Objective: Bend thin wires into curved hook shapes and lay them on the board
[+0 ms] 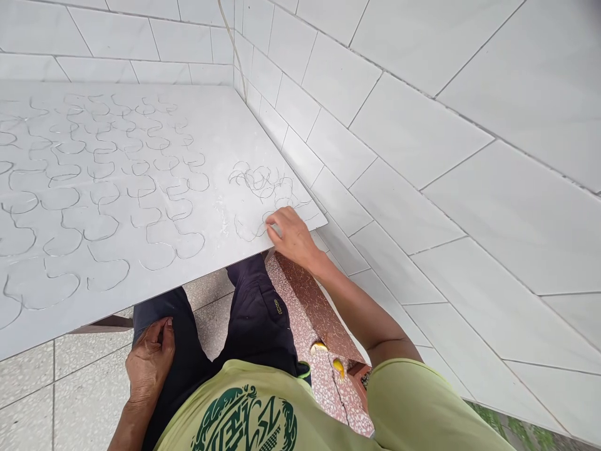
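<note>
My right hand (290,235) is over the right front corner of a white tabletop (213,216), thumb and forefinger closed in a pinch on a thin curved wire (241,237). The wire lies on the board left of the fingertips. Just beyond this hand is a tangled pile of loose thin wires (261,180). Down by my left thigh, below the table edge, my left hand (151,357) has its thumb and forefinger pressed together; whatever is between them is too small to make out. Rows of S-shaped wires (176,255) are laid out across the left part of the tabletop.
White tiled walls (347,156) border the table behind and on the right. A cord (231,37) hangs in the corner. Below are a speckled tile floor (89,401), a reddish ledge (310,300) and yellow peel-like pieces (339,368) beside it.
</note>
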The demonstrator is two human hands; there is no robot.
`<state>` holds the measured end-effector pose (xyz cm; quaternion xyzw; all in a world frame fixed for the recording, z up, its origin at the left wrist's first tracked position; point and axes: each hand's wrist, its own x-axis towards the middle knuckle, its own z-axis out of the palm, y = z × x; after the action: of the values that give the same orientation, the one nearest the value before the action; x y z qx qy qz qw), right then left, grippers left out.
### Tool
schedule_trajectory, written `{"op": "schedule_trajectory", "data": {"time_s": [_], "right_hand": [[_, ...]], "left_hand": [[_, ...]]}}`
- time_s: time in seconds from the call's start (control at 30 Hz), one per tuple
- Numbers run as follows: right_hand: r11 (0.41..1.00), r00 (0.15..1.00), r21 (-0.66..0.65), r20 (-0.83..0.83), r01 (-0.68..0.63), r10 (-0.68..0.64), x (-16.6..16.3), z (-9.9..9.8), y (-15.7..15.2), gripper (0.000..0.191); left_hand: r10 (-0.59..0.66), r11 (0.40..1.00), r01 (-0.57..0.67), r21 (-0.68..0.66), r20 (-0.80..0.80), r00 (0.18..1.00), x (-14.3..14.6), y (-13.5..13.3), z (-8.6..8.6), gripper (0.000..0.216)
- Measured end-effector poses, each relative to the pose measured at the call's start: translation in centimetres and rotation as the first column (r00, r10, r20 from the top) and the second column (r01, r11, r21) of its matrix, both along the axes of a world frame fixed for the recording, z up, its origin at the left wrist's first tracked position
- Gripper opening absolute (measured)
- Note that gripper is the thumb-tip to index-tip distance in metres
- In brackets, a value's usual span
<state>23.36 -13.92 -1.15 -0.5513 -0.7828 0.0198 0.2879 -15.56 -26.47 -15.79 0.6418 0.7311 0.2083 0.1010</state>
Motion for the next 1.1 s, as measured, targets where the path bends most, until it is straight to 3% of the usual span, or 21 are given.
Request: {"op": "schedule_trajectory", "data": {"time_s": [0.1, 0.23, 0.5, 0.77, 0.9, 1.1], "right_hand": [[0.972, 0.982, -0.151, -0.036, 0.181, -0.188, 1.4, 0.7, 0.4, 0.010], [0.911, 0.966, -0.330, 0.022, 0.248, -0.256, 2.1, 1.0, 1.0, 0.009], [0.900, 0.957, -0.327, 0.131, 0.287, -0.258, 0.2, 1.1, 2.0, 0.015], [0.919, 0.964, -0.298, 0.141, 0.258, -0.225, 0.4, 3.4, 2.9, 0.011], [0.902, 0.971, -0.379, 0.189, 0.207, -0.144, 0.4, 3.8, 3.6, 0.005], [0.877, 0.955, -0.438, 0.287, 0.197, -0.072, -0.4, 3.6, 4.5, 0.017]], "left_hand": [[0.001, 1.000, -0.001, 0.005, 0.003, 1.000, 0.1, 0.1, 0.0, 0.034], [-0.001, 1.000, 0.001, 0.006, 0.002, 1.000, 0.1, 0.2, -0.1, 0.034], [-0.011, 1.000, 0.011, 0.000, 0.004, 1.000, 0.0, 0.0, -0.1, 0.036], [-0.015, 1.000, 0.014, 0.016, 0.026, 1.000, 0.0, 0.0, -0.1, 0.035], [-0.012, 1.000, 0.012, 0.000, 0.031, 0.999, -0.1, 0.0, -0.2, 0.035], [-0.018, 1.000, 0.018, 0.007, 0.040, 0.999, -0.2, -0.1, -0.3, 0.037]]}}
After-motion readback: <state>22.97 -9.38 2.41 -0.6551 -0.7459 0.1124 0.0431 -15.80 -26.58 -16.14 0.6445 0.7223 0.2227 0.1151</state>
